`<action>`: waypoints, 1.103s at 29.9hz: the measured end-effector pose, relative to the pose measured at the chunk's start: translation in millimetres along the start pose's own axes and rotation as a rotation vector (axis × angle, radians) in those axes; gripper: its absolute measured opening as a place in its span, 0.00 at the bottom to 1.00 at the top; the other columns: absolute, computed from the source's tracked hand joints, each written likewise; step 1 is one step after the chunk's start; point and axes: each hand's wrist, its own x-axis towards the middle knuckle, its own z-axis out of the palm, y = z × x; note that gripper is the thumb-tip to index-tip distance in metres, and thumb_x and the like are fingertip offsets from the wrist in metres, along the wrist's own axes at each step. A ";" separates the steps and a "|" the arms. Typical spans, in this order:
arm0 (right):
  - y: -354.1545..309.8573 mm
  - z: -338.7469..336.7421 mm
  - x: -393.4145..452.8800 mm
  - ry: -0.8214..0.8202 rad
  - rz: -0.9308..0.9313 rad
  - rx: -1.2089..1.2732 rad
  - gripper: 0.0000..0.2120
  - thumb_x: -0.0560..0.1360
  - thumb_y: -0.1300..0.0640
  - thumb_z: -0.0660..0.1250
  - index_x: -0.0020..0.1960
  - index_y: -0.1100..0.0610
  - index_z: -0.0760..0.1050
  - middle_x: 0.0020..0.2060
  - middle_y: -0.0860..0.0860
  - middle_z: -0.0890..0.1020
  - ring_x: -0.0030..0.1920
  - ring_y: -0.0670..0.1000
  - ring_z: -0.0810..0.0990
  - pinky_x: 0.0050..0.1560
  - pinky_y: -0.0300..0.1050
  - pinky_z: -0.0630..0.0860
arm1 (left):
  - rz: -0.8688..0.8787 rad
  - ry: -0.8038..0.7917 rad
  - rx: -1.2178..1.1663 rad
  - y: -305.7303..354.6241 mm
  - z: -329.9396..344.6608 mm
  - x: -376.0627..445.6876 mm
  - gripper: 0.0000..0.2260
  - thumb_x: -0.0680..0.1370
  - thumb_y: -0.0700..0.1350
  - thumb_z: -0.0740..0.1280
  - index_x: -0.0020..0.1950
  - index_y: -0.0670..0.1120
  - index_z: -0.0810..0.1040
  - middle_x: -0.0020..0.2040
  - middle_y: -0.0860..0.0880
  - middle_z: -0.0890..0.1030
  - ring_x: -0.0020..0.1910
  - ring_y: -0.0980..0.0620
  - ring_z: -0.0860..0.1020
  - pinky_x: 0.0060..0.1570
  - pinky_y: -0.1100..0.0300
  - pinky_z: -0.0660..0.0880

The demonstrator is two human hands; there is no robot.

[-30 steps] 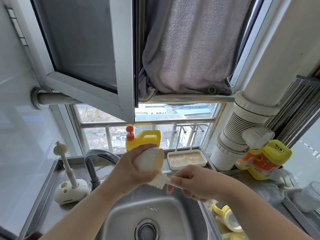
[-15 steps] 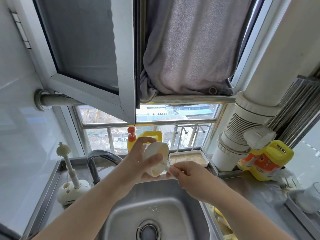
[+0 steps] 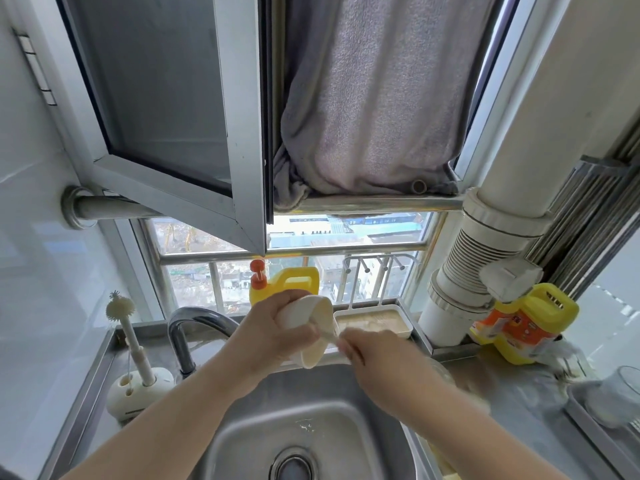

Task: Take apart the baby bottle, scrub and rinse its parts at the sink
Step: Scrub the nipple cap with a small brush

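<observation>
Both hands lower over sink (image 3: 377,441) — left hand (image 3: 273,336) grips bottle part (image 3: 313,336), right hand (image 3: 375,358) fingers pinch brush handle (image 3: 330,337).

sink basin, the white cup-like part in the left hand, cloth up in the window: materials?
Sink basin: probably stainless steel, brushed; grey metallic sheen, soft reflections.
Cup-like part, gripped by the left hand: looks like off-white plastic, smooth, slightly glossy; rim looks thin.
Cloth: grey terry or microfibre towel by its nubby texture and folds; exact fibre can't be told.
</observation>
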 end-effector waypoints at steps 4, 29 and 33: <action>4.0 -2.9 -0.9 -0.520 0.263 0.913 0.16 0.81 0.47 0.56 0.43 0.52 0.77 0.24 0.45 0.67 0.23 0.45 0.63 0.23 0.35 0.59 | 0.082 0.045 0.031 -4.7 -3.7 -0.8 0.24 0.57 0.47 0.74 0.53 0.52 0.78 0.44 0.52 0.80 0.36 0.60 0.78 0.34 0.65 0.75; 11.7 3.1 14.7 0.355 -0.115 -0.337 0.13 0.59 0.63 0.73 0.39 0.50 0.77 0.29 0.46 0.76 0.25 0.50 0.75 0.23 0.39 0.64 | 0.098 0.011 0.042 -10.8 -5.9 10.4 0.23 0.59 0.42 0.72 0.53 0.55 0.77 0.48 0.48 0.80 0.40 0.55 0.79 0.36 0.64 0.77; 4.8 6.4 10.3 -0.114 0.084 0.240 0.12 0.81 0.50 0.55 0.43 0.48 0.73 0.34 0.46 0.75 0.35 0.49 0.73 0.33 0.43 0.65 | 0.139 0.026 0.140 -7.3 -11.2 9.8 0.26 0.59 0.43 0.72 0.56 0.56 0.76 0.51 0.49 0.78 0.42 0.52 0.78 0.34 0.65 0.75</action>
